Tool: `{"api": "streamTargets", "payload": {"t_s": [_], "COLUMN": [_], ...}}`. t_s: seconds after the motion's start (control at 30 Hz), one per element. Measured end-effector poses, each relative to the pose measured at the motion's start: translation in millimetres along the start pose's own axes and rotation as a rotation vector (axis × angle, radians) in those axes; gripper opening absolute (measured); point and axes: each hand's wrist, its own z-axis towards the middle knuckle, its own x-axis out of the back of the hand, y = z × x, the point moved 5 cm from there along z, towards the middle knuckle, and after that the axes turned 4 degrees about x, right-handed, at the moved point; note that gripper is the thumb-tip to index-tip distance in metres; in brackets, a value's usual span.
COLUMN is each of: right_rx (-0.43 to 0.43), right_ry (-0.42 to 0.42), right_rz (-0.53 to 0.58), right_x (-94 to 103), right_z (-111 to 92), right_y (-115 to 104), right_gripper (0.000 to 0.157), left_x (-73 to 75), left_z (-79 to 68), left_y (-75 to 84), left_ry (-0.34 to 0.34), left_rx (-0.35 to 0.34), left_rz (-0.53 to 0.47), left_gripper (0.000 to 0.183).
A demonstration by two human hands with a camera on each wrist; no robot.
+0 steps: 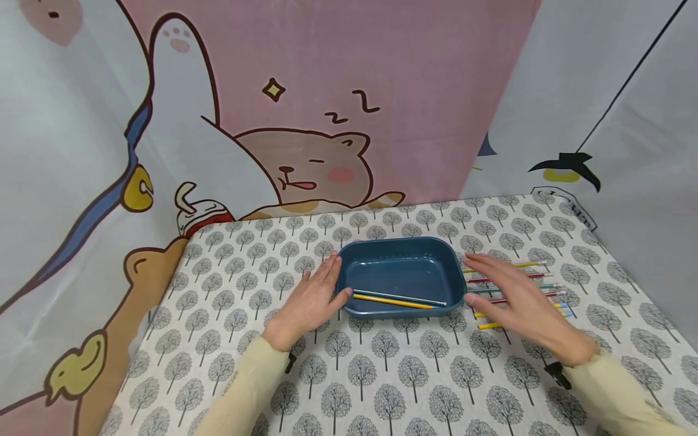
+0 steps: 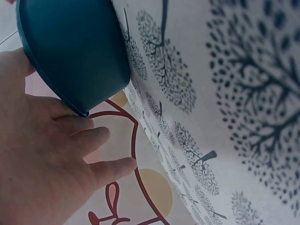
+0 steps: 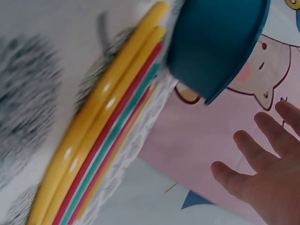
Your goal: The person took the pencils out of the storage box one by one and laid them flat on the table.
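Observation:
A dark teal rectangular tray (image 1: 400, 243) stands on the patterned cloth, with a yellow pencil (image 1: 392, 300) and a teal pencil (image 1: 400, 297) lying along its near side. My left hand (image 1: 309, 301) touches the tray's left rim, thumb and fingers spread; the left wrist view shows the fingertips at the tray wall (image 2: 75, 51). My right hand (image 1: 518, 306) hovers by the tray's right end with its fingers extended and nothing in them. Partly hidden beneath it, several pencils (image 1: 489, 326) in yellow, red and teal lie side by side on the cloth.
A white cloth (image 1: 382, 375) printed with grey trees covers the table. Behind it hangs a pink and white curtain (image 1: 425, 97) with cartoon animals, and its folds also border the left and right sides.

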Motion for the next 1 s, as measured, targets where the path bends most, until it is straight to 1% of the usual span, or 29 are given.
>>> {"api": "streamTargets", "payload": {"t_s": [0.13, 0.23, 0.37, 0.6, 0.83, 1.0], "right_rx": [0.047, 0.061, 0.069, 0.076, 0.088, 0.075], "right_ry": [-0.013, -0.034, -0.065, -0.125, -0.162, -0.195], "right_rz": [0.0, 0.014, 0.038, 0.029, 0.02, 0.036], "right_x": [-7.8, -14.7, -24.4, -41.7, -59.1, -69.5], "right_z": [11.6, 21.1, 33.8, 53.0, 67.8, 78.0], "right_y": [-10.2, -17.4, -26.1, -35.7, -41.3, -44.4], "right_gripper": [0.065, 0.064, 0.064, 0.069, 0.073, 0.074], "left_x": [-0.6, -0.6, 0.1, 0.9, 0.4, 0.3], "left_z": [1.0, 1.3, 1.1, -1.0, -1.7, -1.6], "left_y": [-0.3, -0.2, 0.0, -1.9, -6.1, -7.6], "left_ry": [0.001, 0.001, -0.001, -0.008, -0.055, -0.066], "left_rx": [-0.001, -0.001, 0.001, -0.016, -0.025, -0.036], "left_rz": [-0.002, 0.0, 0.006, -0.001, -0.025, -0.025], "left_gripper": [0.076, 0.076, 0.076, 0.079, 0.088, 0.088]}}
